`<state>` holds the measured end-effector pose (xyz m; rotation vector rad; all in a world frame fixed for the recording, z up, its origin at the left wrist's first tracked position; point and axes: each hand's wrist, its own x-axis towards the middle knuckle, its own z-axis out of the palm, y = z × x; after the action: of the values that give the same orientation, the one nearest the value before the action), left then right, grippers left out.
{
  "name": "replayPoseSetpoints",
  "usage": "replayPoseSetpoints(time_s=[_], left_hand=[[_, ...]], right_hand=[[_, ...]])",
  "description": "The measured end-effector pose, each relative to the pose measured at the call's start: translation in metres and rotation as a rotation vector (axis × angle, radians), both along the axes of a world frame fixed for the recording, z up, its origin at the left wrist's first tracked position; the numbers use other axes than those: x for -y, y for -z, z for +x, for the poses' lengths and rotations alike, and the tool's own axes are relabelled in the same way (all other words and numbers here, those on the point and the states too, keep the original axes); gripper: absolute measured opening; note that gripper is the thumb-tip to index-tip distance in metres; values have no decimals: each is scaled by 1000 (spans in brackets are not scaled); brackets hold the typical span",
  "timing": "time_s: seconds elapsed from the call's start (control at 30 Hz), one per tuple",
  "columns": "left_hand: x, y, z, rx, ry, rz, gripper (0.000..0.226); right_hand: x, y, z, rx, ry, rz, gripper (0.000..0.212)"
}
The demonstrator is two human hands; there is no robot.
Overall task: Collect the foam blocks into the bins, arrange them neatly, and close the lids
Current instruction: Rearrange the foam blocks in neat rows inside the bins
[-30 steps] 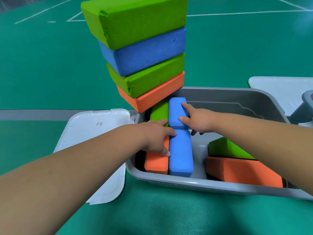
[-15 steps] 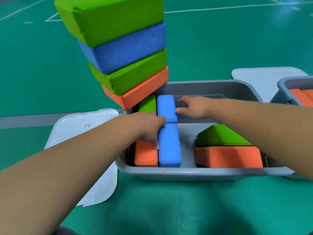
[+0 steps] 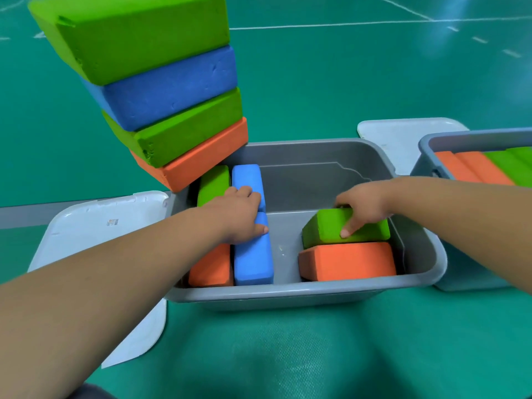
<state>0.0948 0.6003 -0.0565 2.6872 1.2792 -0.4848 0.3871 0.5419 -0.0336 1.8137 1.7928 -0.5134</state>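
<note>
Fingers (image 3: 347,227) of right hand (image 3: 367,204) clamped green block (image 3: 322,231) atop orange block (image 3: 345,263) at right of bin (image 3: 288,293); left hand (image 3: 236,217) rested, fingers together, on blue blocks (image 3: 253,260) at left.

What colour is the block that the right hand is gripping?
Green: the right hand grips a green block, clearest in the head view.

Two bins (image 3: 288,293), two lids (image 3: 86,226), two hands (image 3: 239,217) — four stacked blocks (image 3: 161,90), six in the near bin.
</note>
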Motion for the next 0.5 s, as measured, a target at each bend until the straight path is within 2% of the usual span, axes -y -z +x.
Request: replayPoseSetpoints(time_s=[0.07,0.13,0.27,0.4,0.5], left_hand=[[1,-1,2,-6,-9,-8,65],[3,-2,2,-8,-17,-16,65],[6,-5,0,-38,-19,-53,75],[4,-7,-9,-42,-30,-107,93],[-4,-8,-16,-30,-29,-143,109]], right_hand=[[-4,-1,4,-36,-5,171,76],[-9,-1,8,-94,23,251,70],[-15,1,9,-55,53,82,105],[-16,-2,1,-3,10,177,100],[-18,-9,-13,-45,-6,288,98]])
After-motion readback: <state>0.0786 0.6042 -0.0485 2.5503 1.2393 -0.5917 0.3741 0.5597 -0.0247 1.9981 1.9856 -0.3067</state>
